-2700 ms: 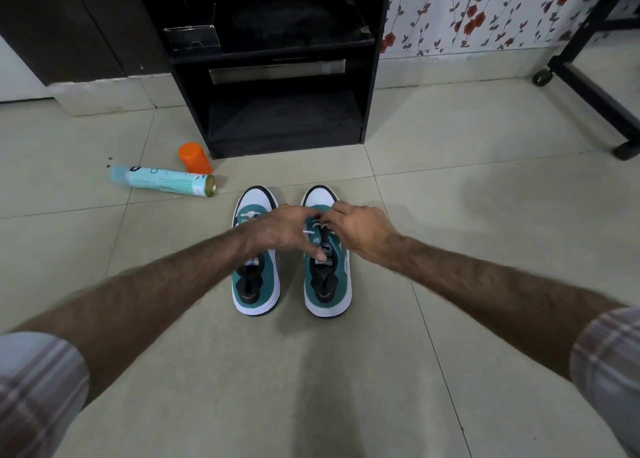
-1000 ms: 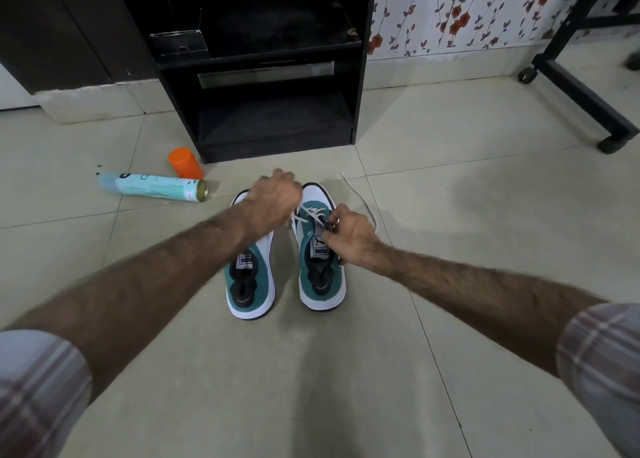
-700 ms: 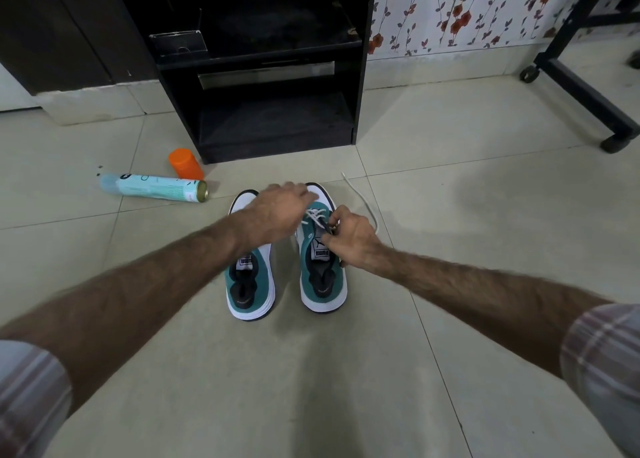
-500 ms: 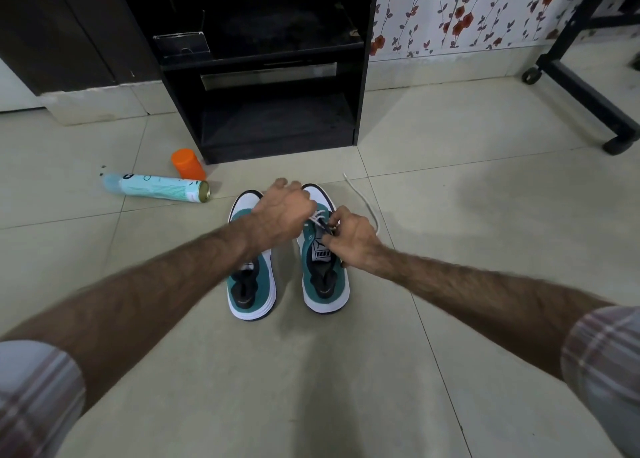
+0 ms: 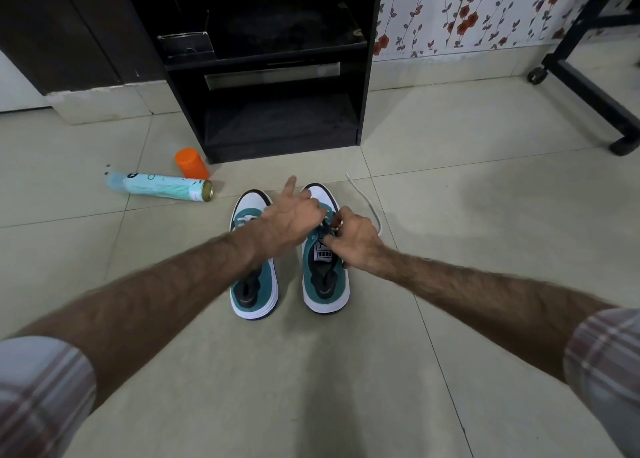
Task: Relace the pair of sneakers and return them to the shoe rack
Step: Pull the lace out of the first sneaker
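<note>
Both teal-and-white sneakers sit side by side on the tiled floor (image 5: 485, 215), toes aimed at the black shoe rack (image 5: 277, 76) just beyond them. All the action is on the right sneaker (image 5: 325, 284): both hands meet over its laced front, above the white tongue label. The right hand (image 5: 353, 239) has its fingers (image 5: 337, 220) curled in tight, pinching the white lace (image 5: 367, 203) right at the eyelets. One free end of that lace trails off to the right, looping across the floor beside the toe. The left hand (image 5: 291, 218) comes in across the left sneaker (image 5: 254, 284), covering much of that shoe's front, and reaches over to the same laced spot. Its index finger sticks straight out toward the rack while the other fingers are bent down over the lace area; whether they actually grip the lace I cannot tell, the knuckles hide it. The left sneaker's heel and dark opening show clearly below the forearm.

Further out, to the left of the shoes, a pale blue spray can (image 5: 161, 187) lies on its side on the floor, with an orange cap (image 5: 191, 163) standing just behind it, close to the rack's lower corner. Floral wallpaper (image 5: 485, 7) runs along the wall to the right, and a black wheeled frame (image 5: 588, 86) stands at the far right edge. Plaid sleeves (image 5: 41, 395) are rolled up on both arms.
</note>
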